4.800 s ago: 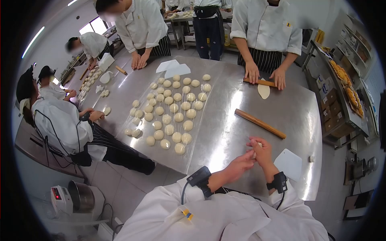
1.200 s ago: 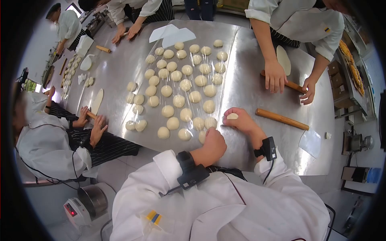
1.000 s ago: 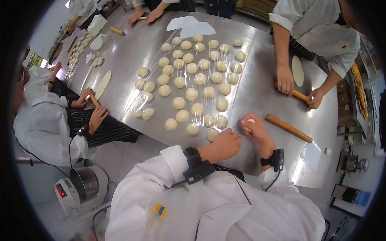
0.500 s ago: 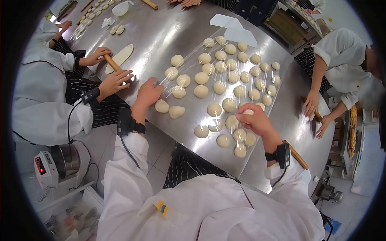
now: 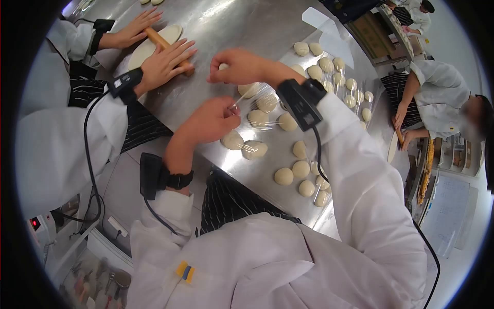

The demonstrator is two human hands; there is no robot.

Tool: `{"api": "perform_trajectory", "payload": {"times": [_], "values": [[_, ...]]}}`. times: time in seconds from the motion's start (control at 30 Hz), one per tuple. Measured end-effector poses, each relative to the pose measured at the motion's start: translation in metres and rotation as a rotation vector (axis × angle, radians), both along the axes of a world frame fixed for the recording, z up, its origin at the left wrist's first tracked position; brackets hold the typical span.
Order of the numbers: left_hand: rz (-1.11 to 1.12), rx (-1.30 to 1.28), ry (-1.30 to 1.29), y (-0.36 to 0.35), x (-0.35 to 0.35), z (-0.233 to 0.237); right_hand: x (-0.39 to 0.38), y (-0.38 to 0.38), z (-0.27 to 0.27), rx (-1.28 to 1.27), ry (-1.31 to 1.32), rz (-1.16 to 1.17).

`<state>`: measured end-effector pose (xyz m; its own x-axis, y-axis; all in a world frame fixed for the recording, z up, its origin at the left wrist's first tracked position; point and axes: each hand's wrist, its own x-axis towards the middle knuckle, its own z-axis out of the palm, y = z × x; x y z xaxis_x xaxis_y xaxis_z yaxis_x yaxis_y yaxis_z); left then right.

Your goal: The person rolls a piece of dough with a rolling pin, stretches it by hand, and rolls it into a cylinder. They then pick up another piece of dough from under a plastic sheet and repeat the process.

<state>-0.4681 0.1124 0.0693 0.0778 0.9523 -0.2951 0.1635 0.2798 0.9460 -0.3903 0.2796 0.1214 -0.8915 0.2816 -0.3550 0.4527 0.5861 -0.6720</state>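
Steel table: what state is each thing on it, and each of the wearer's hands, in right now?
Left hand: closed on plastic film
Plastic film: partly covering dough balls, raised at left hand
Right hand: curled around small dough piece
Dough balls: rounded
Near co-worker's rolling pin: across flattened dough

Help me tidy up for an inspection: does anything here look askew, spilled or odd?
Only the film looks askew: creased over some dough balls and pulled up at the left hand. I see no spill or damage.

Red-lit machine [image 5: 42, 226] lower left; whiteboard [image 5: 445, 213] right, near braided loaves [image 5: 426, 172]
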Motion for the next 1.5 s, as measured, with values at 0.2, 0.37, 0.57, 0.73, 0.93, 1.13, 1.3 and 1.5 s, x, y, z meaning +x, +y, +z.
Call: {"api": "perform_trajectory", "payload": {"times": [0.2, 0.37, 0.57, 0.73, 0.93, 1.13, 1.3, 1.5], "values": [[-0.061, -0.060, -0.154, -0.002, -0.003, 0.013, -0.023, 0.018, -0.004, -0.319, -0.571, 0.196], [-0.117, -0.132, -0.275, 0.003, -0.008, 0.014, -0.008, 0.060, -0.068, -0.507, -0.604, 0.998], [-0.279, -0.167, -0.387, 0.012, -0.010, 0.009, 0.020, 0.010, 0.032, -0.042, -0.633, 0.426], [-0.293, -0.076, -0.391, 0.008, -0.007, 0.006, -0.001, -0.004, 0.044, 0.011, -1.148, 0.385], [-0.359, -0.136, -0.421, 0.011, -0.010, 0.006, -0.005, -0.009, 0.045, -0.065, -1.376, 0.344], [-0.401, -0.111, -0.359, 0.014, -0.008, 0.004, 0.012, 0.011, 0.001, -0.159, -1.099, 0.658], [-0.420, -0.105, -0.313, 0.014, -0.006, 0.005, 0.027, -0.004, 0.032, 0.055, -0.822, 0.636], [-0.444, -0.134, -0.277, 0.018, 0.000, 0.005, 0.040, -0.005, 0.052, 0.149, -0.739, 0.728]]}}
